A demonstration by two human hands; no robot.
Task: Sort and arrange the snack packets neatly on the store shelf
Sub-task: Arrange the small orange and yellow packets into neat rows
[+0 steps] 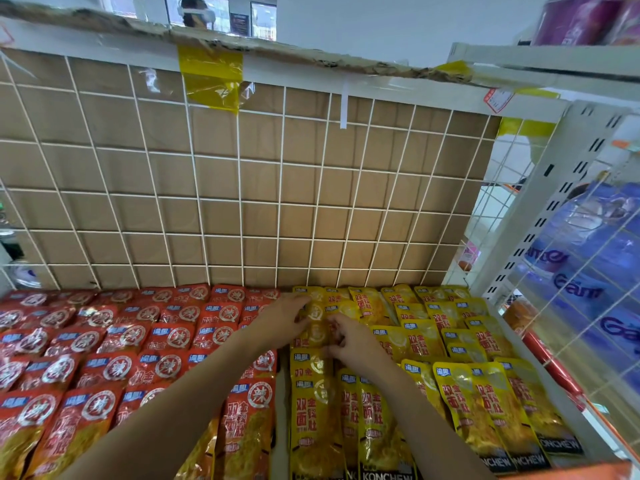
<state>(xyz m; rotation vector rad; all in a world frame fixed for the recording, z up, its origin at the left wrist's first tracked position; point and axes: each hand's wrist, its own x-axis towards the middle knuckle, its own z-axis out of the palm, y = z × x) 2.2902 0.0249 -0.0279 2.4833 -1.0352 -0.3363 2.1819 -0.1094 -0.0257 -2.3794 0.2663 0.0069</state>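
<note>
Red snack packets fill the left half of the shelf in overlapping rows. Yellow snack packets fill the right half. Both my arms reach forward to the back of the leftmost yellow column. My left hand lies over the seam between red and yellow, its fingers resting on a yellow packet there. My right hand is just to its right, fingers curled and pinching the same yellow packet's edge. My hands hide most of that packet.
A white wire grid backed with brown cardboard rises behind the packets. A white slotted upright and wire side panel bound the shelf on the right, with blue wrapped packs beyond. Another shelf hangs above right.
</note>
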